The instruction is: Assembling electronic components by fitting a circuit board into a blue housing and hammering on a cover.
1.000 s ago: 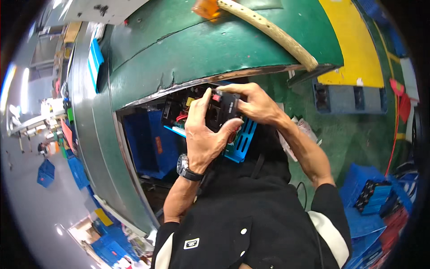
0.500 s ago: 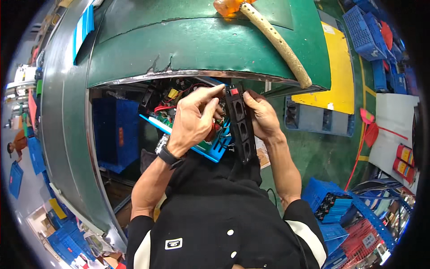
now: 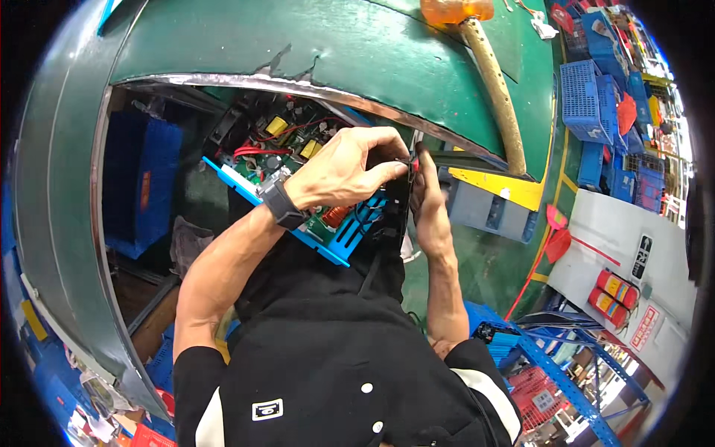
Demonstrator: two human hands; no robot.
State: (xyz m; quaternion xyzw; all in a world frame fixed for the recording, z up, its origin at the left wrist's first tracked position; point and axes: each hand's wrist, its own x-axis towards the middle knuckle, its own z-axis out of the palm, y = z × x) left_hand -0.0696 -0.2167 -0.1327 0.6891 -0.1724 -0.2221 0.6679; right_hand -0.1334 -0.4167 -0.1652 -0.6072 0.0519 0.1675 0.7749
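Observation:
A blue metal chassis (image 3: 334, 253) with green circuit boards, red wires, yellow transformers and a copper coil (image 3: 337, 216) rests slanted over my lap, partly under the bench edge. Along its right side a black panel (image 3: 401, 214) stands nearly edge-on, so its socket openings are out of sight; a red switch (image 3: 415, 165) shows near its top. My right hand (image 3: 430, 205) grips the panel from its outer side, fingers long and close together. My left hand (image 3: 344, 167) reaches across the boards, thumb and forefinger closed beside the switch; what they pinch is hidden.
On the green bench (image 3: 357, 56) lies a mallet (image 3: 491, 78) with an orange head. A blue bin (image 3: 141, 182) stands under the bench at left. Right of me are a yellow board (image 3: 495, 188) on a grey-blue pallet, blue crates (image 3: 582, 93) and fire extinguishers (image 3: 614, 298).
The black panel has turned from showing its socket face to nearly edge-on. My left hand has moved in to its top by the switch. The whole view has shifted and tilted.

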